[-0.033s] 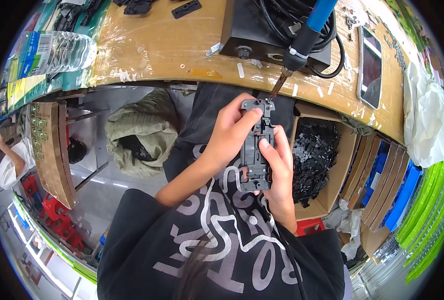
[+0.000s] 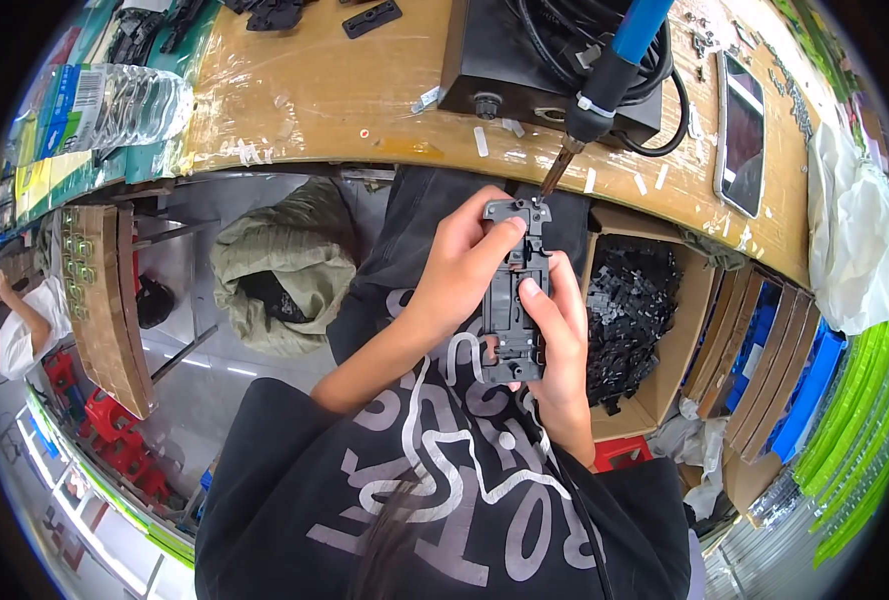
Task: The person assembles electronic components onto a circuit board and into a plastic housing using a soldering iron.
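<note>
Across the top, workbench (image 2: 315,95): a curved wooden top wrapped in clear film, with strips of tape stuck along its front edge.
Floor (image 2: 180,400): pale grey, seen below the bench on the left, where another person's sleeve (image 2: 20,345) shows at the picture's rim.
Sack (image 2: 280,265): olive-green, slumped open on the floor under the bench.
Cardboard box (image 2: 665,400): open at the person's right, filled with small black plastic parts (image 2: 630,310).
Flat cartons (image 2: 765,350): stood on edge beside the box, brown and blue, with green strips further right.
Black box (image 2: 535,60): sits on the bench with a coil of black cable on top.
Water bottle (image 2: 115,100): clear plastic, lying on its side at the bench's left end.
Phone (image 2: 743,135): lies flat on the bench at the right, screen up.
Soldering iron (image 2: 610,75): blue handle, black collar, slanting down over the bench edge; its tip meets the top of the grey part.
Grey part (image 2: 515,300): a long plastic assembly held upright over the lap, just below the bench edge, between both hands.
Left hand (image 2: 460,265): closed round the part's upper left side, thumb and fingers pinching near its top.
Right hand (image 2: 560,340): wrapped round the lower right side, thumb pressed flat on the part's face.
</note>
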`<state>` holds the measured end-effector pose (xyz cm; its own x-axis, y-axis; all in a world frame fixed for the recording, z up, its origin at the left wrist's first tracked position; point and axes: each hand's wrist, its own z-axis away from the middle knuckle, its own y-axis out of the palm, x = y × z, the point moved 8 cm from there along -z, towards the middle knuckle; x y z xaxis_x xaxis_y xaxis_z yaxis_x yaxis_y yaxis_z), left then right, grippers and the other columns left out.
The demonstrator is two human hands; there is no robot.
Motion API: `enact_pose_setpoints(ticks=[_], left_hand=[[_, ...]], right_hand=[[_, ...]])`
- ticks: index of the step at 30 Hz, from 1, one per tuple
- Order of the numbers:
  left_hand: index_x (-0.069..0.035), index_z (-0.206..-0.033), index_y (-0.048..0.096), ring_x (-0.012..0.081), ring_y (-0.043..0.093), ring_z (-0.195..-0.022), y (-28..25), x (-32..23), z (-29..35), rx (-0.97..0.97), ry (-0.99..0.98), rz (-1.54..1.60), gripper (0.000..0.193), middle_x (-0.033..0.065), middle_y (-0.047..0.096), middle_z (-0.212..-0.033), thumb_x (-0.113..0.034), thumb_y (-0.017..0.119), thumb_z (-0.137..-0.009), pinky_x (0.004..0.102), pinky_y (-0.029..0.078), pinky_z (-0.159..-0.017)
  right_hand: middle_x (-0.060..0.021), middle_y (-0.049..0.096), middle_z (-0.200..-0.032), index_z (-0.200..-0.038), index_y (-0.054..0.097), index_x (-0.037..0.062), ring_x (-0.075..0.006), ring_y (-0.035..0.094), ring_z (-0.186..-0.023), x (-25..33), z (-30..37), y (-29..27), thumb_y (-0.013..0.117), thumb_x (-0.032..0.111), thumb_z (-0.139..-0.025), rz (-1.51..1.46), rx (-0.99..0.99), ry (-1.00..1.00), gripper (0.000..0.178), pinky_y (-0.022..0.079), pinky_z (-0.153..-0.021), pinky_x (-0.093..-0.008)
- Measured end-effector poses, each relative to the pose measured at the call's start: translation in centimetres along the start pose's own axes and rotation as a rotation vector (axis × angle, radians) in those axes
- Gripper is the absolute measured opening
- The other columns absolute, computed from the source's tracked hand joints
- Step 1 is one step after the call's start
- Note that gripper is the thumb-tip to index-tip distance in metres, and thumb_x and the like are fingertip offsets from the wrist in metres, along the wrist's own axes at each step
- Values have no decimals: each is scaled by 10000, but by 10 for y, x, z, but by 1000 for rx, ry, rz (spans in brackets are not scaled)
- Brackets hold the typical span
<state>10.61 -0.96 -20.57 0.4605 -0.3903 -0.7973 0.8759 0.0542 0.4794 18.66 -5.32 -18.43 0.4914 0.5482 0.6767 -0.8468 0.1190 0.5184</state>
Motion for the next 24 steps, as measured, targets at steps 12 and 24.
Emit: enact_pose_setpoints(ticks=[12,24], left_hand=[[-25,-919,458,18,410,-564,-2,-1,-4,52,-17,-194,153,-17,484,-642,-150,502,-843,187,344,-490],[-10,-911,507,27,382,-530,-11,-89,10,354,-73,-473,140,-32,420,-595,-131,458,-860,172,300,-478]], right_hand=[[-43,515,-720,-991,409,32,-65,492,-436,-6,-10,-26,467,134,-851,182,11,-16,182,391,-366,-167],[-151,559,-759,-974,460,37,-260,569,-539,-127,-45,-437,430,231,-833,-345,-1012,-24,241,493,-411,-297]])
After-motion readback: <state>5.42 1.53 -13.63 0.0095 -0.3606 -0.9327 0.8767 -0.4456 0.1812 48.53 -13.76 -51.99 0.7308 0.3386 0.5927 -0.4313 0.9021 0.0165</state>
